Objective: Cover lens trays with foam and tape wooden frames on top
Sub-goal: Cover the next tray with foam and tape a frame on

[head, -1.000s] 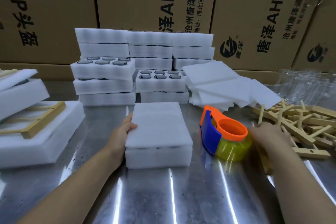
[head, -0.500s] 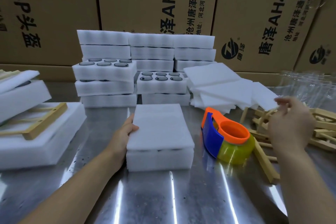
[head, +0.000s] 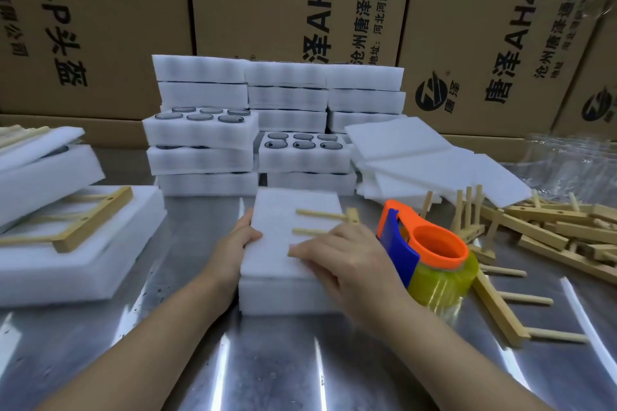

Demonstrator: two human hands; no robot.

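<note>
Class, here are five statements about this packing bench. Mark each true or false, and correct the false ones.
1. The left hand grips the left edge of the foam-covered tray. True.
2. The right hand lies over a wooden frame on top of the foam. True.
3. The tape dispenser stands to the left of that tray. False: it stands to the tray's right.
4. Every tray in the stacks behind is covered. False: two top trays show their lenses uncovered.
5. A heap of loose frames lies on the right of the table. True.
</note>
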